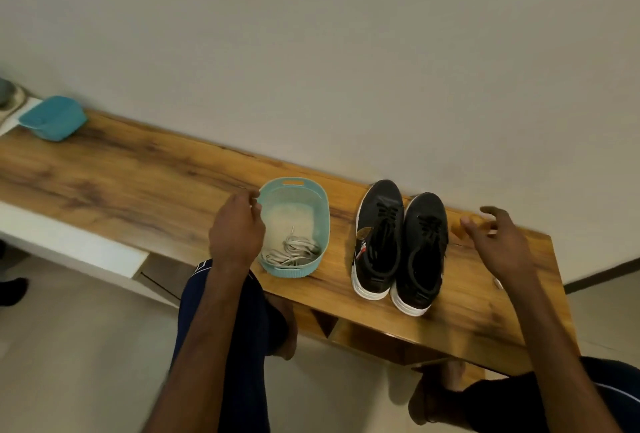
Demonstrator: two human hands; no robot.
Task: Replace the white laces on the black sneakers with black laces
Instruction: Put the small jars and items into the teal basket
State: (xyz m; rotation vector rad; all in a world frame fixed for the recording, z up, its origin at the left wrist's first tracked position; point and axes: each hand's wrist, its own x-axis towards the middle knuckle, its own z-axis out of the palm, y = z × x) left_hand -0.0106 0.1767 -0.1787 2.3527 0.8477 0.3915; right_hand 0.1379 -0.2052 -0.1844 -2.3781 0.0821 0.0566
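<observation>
Forearms, both bare, rise from the bottom edge over knees in dark shorts. Beyond them a long wooden surface (138, 183) runs along a plain wall.

Far left, at the back of the surface: blue plastic tub (52, 119), lying tilted.

Left hand (237, 228) hovers at the left rim of a teal basket (323, 204), back of the hand to the camera. Fingers loosely curled, nothing seen in them. Blur hides whether the fingertips touch the rim.

Basket sits near the front edge of the surface, left of centre. White laces (294, 250) lie heaped in its near end. The far end shows bare floor.

Just right of the basket, apart from it: black sneakers (424, 252), a pair, side by side and touching, toes toward the wall, white soles toward the camera. Both are threaded with black laces (388, 216). A small red-and-white tag hangs at the left shoe's outer side.

Right hand (502, 242) is raised over the surface just right of the pair, fingers spread and relaxed, holding nothing, clear of the shoes.
</observation>
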